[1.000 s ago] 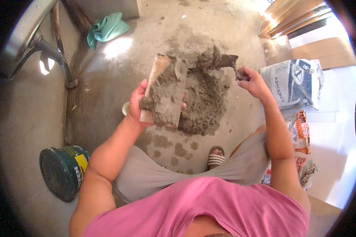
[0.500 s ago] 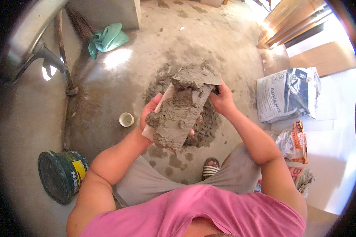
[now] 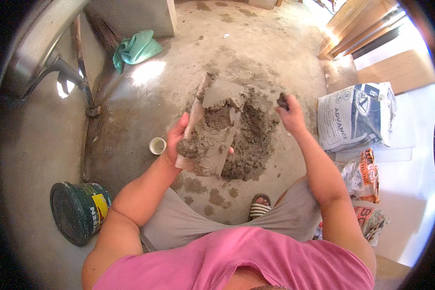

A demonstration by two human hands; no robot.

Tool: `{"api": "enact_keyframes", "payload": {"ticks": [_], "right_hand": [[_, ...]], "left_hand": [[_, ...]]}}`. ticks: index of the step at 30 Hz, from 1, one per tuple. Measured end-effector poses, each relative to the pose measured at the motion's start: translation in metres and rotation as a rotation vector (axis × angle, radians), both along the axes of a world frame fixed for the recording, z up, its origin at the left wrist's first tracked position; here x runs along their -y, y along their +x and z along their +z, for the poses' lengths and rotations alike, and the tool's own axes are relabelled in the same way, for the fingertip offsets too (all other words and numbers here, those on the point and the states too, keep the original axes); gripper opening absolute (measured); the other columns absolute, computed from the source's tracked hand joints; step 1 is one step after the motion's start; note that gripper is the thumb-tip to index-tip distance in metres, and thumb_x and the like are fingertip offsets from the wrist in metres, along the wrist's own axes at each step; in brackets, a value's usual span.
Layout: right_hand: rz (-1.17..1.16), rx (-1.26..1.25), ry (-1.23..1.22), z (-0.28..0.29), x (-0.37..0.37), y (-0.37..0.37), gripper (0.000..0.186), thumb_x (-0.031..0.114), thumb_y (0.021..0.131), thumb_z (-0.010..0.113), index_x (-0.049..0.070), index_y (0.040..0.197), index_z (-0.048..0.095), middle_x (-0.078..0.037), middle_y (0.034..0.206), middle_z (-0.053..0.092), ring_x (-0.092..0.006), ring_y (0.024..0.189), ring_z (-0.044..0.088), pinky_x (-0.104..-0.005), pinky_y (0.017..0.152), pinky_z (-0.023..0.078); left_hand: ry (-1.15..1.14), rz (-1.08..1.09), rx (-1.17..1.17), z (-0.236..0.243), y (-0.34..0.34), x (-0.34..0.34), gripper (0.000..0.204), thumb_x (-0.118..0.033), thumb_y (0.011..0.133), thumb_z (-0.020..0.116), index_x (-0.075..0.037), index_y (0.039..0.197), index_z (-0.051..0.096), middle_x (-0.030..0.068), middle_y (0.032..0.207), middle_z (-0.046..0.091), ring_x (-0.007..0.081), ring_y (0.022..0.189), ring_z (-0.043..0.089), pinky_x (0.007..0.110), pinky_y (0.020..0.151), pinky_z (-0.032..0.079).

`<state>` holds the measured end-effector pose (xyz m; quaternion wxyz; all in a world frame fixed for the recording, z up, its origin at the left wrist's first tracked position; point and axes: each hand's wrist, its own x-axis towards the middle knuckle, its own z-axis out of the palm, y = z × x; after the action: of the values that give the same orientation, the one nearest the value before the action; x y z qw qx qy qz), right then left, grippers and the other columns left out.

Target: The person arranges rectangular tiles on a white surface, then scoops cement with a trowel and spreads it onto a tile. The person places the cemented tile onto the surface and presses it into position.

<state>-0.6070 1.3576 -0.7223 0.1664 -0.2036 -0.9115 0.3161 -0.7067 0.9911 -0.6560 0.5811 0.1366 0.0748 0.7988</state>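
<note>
My left hand (image 3: pixel 175 140) is closed on the long edge of a flat, pale board (image 3: pixel 193 130), which is tilted and heaped with wet grey mortar (image 3: pixel 215 145); some fingertips show at its far side. My right hand (image 3: pixel 291 116), to the right of the board, is closed on the dark handle of a trowel (image 3: pixel 282 100). I cannot clearly tell the blade from the grey mortar around it. Below and behind the board, a mound of wet mortar (image 3: pixel 256 159) lies on the concrete floor.
A small white cup (image 3: pixel 157 145) stands left of the mound. A dark green bucket (image 3: pixel 72 212) is at lower left. A broom (image 3: pixel 99 26), long-handled tool (image 3: pixel 79 53) and green cloth (image 3: pixel 135 50) lie along the left wall. A large bag (image 3: pixel 348 116), torn bags (image 3: pixel 362 176) and wooden boards (image 3: pixel 386 72) are at right.
My right hand swung in over the board with mortar on the trowel, then moved back out to the right. The board dropped lower in view, then rose slightly, now carrying more mortar.
</note>
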Motion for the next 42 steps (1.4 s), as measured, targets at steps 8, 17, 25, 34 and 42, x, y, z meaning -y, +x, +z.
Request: {"api": "enact_keyframes", "payload": {"ticks": [8, 17, 25, 34, 42], "right_hand": [[0.154, 0.078, -0.59, 0.082, -0.004, 0.022, 0.03, 0.015, 0.099, 0.059, 0.006, 0.126, 0.065, -0.004, 0.084, 0.064, -0.0118, 0.067, 0.058, -0.0298, 0.061, 0.048], [0.359, 0.416, -0.689, 0.117, 0.033, 0.015, 0.029, 0.017, 0.1, 0.055, 0.005, 0.123, 0.069, -0.001, 0.075, 0.061, -0.0095, 0.06, 0.056, -0.0267, 0.054, 0.048], [0.503, 0.636, -0.565, 0.131, 0.068, 0.011, 0.031, 0.018, 0.098, 0.055, 0.006, 0.123, 0.071, -0.001, 0.073, 0.064, -0.0095, 0.06, 0.059, -0.0266, 0.055, 0.05], [0.535, 0.5, -0.265, 0.135, 0.098, 0.025, 0.03, 0.016, 0.09, 0.063, 0.008, 0.119, 0.071, -0.017, 0.084, 0.07, -0.0294, 0.078, 0.07, -0.0421, 0.077, 0.054], [0.623, 0.307, 0.03, 0.144, 0.077, 0.039, 0.027, 0.019, 0.088, 0.068, 0.006, 0.111, 0.072, -0.019, 0.094, 0.072, -0.0396, 0.088, 0.069, -0.0443, 0.08, 0.055]], "left_hand": [[-0.077, 0.075, 0.052, -0.019, -0.019, -0.004, 0.079, -0.059, 0.101, 0.045, -0.005, 0.157, 0.036, 0.0211, 0.154, 0.047, 0.0462, 0.133, 0.053, 0.064, 0.112, 0.041], [-0.174, 0.048, -0.082, -0.03, -0.038, -0.006, 0.081, -0.06, 0.101, 0.043, -0.003, 0.158, 0.034, 0.0257, 0.154, 0.046, 0.051, 0.133, 0.051, 0.062, 0.114, 0.039], [-0.254, 0.155, 0.003, -0.039, -0.035, -0.005, 0.067, -0.05, 0.105, 0.042, 0.0, 0.149, 0.044, 0.0221, 0.144, 0.057, 0.0381, 0.127, 0.059, 0.053, 0.11, 0.046], [-0.326, 0.333, 0.106, -0.03, -0.03, -0.017, 0.064, -0.052, 0.105, 0.036, -0.006, 0.148, 0.046, 0.0189, 0.143, 0.057, 0.0381, 0.127, 0.059, 0.055, 0.111, 0.045], [-0.289, 0.586, 0.054, -0.023, -0.046, -0.022, 0.063, -0.051, 0.104, 0.031, -0.008, 0.148, 0.048, 0.0181, 0.143, 0.058, 0.0423, 0.128, 0.057, 0.06, 0.11, 0.044]]}}
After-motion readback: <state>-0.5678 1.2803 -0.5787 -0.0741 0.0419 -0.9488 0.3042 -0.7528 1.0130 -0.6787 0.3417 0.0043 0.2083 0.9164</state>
